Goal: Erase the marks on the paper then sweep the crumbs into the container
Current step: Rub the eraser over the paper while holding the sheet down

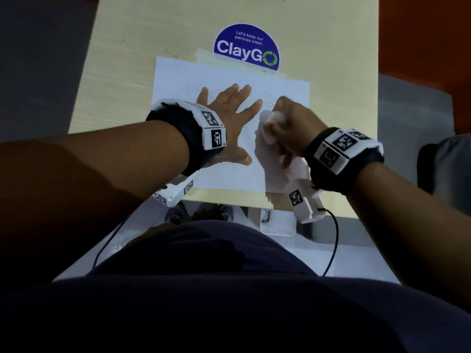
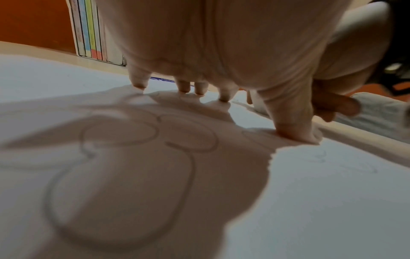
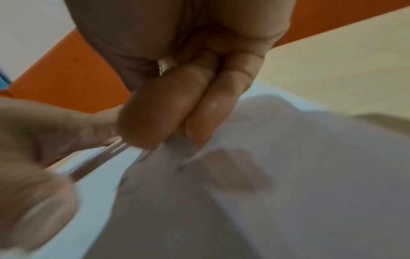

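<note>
A white sheet of paper [image 1: 193, 80] is taped to the wooden table [image 1: 122, 80]. My left hand [image 1: 229, 115] lies flat on it, fingers spread and pressing down. In the left wrist view grey pencil loops [image 2: 137, 157] show under the palm, with fainter marks [image 2: 332, 161] to the right. My right hand [image 1: 285, 123] is curled into a fist beside the left and grips a white tissue-like wad [image 1: 276, 115] that trails toward me over the paper. The right wrist view is blurred; it shows the curled fingers [image 3: 155, 113] above the white stuff [image 3: 288, 157]. A clear container [image 1: 277, 224] sits just below the near table edge.
A blue ClayGo sticker [image 1: 246, 48] and masking tape [image 1: 204, 56] lie beyond the paper. Bare wood lies left of the sheet. A grey seat [image 1: 446, 161] stands to the right of the table. Upright coloured books [image 2: 93, 35] show past the far edge. Black cables hang from both wrists.
</note>
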A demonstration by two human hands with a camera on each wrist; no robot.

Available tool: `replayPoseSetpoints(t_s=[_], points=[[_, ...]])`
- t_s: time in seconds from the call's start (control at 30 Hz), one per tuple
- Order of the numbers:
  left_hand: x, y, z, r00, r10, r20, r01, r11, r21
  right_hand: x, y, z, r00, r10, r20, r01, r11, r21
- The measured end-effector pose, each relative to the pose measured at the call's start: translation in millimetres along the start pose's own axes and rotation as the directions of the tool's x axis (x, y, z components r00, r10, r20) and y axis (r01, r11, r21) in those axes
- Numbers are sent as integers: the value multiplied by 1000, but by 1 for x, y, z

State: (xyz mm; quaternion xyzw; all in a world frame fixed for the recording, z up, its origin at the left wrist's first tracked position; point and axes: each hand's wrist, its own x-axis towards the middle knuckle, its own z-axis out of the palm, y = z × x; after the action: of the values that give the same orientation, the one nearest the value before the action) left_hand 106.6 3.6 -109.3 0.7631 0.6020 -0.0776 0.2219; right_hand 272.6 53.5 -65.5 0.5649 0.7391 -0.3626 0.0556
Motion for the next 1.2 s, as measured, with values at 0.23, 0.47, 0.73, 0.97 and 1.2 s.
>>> replayPoseSetpoints(t_s=[0.23, 0.47, 0.73, 0.97, 1.2], points=[[1, 1, -3, 999, -14, 31, 14, 1000, 1, 15, 1, -17, 992, 22, -125, -32, 997, -76], [1, 2, -3, 999, -16, 31, 16, 1000, -8, 15, 2, -16, 989, 24, -147, -34, 997, -70], [4, -2, 0, 999, -10, 38, 11, 1000, -18, 13, 0, -18, 993, 25, -115, -30, 999, -44], [4, 1, -3, 999, -20, 41, 19, 1000, 4, 1, -3, -3, 1000, -2, -6, 2, 1000, -14], [4, 0, 0, 999, -41, 19, 42, 999, -9, 10, -7, -1, 998, -27, -48, 25, 999, -29]])
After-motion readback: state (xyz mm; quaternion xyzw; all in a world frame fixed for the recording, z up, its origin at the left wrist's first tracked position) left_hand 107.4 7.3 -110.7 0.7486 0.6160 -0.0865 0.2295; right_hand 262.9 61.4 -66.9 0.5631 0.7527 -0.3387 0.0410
